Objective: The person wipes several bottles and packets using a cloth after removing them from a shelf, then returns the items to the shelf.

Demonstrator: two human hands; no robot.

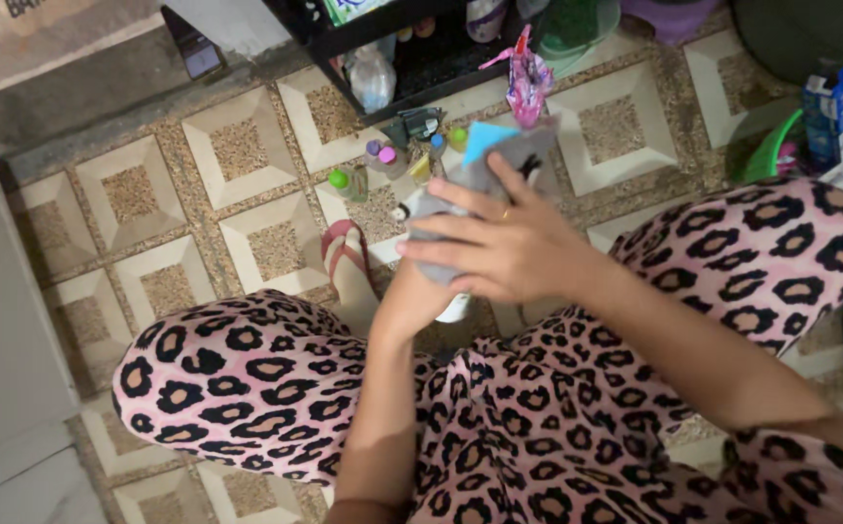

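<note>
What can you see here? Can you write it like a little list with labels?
Place: patterned tile floor
Person: sitting, in pink leopard-print trousers
Right hand: fingers spread over a grey pouch
Left hand: under the pouch, mostly hidden
Pouch: upright, with a blue piece at the top
Foot: in a pink sandal
Nearby: small bottles with coloured caps, black shelf, blue carton by a green tub
</note>
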